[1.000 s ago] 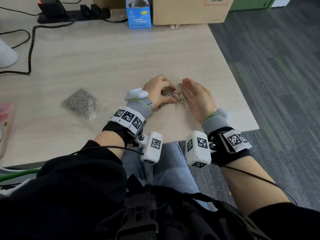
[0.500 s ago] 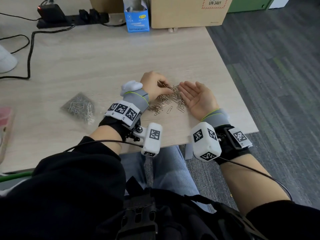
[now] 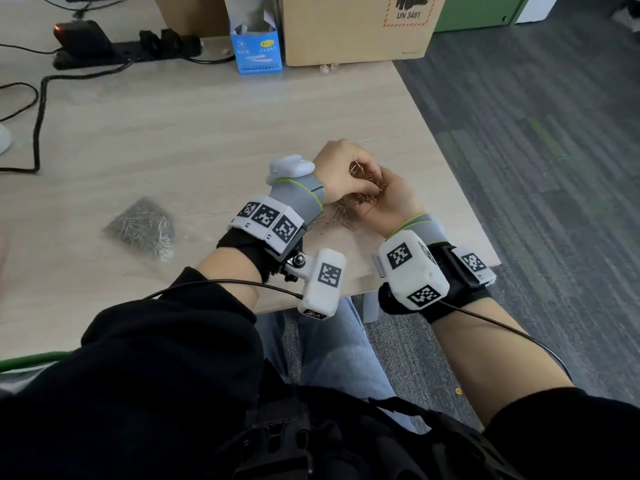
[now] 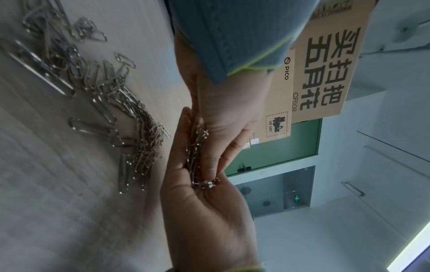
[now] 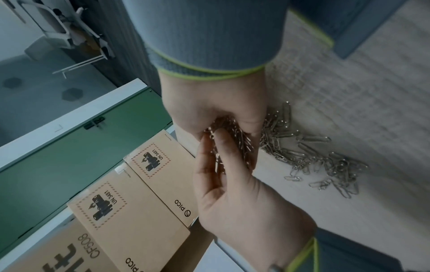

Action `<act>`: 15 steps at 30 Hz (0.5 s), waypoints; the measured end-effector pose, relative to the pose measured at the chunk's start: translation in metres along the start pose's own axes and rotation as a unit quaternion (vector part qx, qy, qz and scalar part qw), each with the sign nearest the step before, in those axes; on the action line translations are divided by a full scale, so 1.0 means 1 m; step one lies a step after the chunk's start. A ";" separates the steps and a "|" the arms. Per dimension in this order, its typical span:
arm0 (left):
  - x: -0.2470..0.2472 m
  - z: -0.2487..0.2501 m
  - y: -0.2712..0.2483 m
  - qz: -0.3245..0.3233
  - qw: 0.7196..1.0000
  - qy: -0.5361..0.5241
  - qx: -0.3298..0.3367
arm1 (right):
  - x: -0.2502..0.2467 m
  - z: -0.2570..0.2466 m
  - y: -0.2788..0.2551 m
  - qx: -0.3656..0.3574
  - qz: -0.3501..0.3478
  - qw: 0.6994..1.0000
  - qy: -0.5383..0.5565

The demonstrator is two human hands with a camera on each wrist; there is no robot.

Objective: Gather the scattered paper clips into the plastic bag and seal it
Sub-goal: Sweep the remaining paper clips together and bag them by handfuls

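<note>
I am cupping a bunch of paper clips [image 3: 363, 183] between my left hand [image 3: 341, 174] and my right hand [image 3: 389, 202], both curled round them, low over the bench [image 3: 173, 133]. More loose clips [image 4: 121, 103] are lying beneath. The plastic bag [image 3: 142, 225], already holding clips, is lying well to my left, so filling and sealing are still waiting.

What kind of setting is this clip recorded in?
Most likely an office or lab: a wood-grain desk on grey carpet tiles, a power strip with cables, cardboard boxes and a green cabinet behind.
</note>
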State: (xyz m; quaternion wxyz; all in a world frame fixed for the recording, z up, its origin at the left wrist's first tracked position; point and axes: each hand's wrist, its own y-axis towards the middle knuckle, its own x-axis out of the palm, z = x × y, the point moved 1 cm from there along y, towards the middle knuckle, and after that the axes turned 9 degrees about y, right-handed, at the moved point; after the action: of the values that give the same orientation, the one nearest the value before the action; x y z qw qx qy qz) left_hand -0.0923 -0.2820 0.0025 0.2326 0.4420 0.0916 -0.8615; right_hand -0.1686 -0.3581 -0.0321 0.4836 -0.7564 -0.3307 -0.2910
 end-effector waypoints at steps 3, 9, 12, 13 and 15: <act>0.000 0.004 0.002 -0.008 1.000 0.002 0.016 | -0.001 -0.004 -0.003 -0.004 -0.016 0.999 0.043; -0.011 0.004 0.003 0.051 0.997 -0.059 0.012 | 0.000 -0.010 -0.009 -0.016 -0.005 1.000 0.027; -0.013 -0.003 0.003 0.105 0.993 -0.040 -0.025 | -0.001 -0.013 -0.013 -0.001 -0.011 0.996 0.094; -0.012 -0.008 0.002 0.112 0.992 -0.016 -0.047 | -0.003 -0.015 -0.013 -0.005 -0.007 0.995 0.103; -0.008 -0.018 0.001 0.072 0.993 0.022 -0.087 | -0.005 -0.018 -0.016 -0.017 -0.001 0.994 0.112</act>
State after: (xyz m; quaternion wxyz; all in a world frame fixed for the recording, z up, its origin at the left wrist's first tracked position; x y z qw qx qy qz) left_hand -0.0748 -0.2739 -0.0014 0.3295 0.4443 0.1396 -0.8213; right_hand -0.1865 -0.3713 -0.0210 0.5045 -0.7267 -0.2702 -0.3798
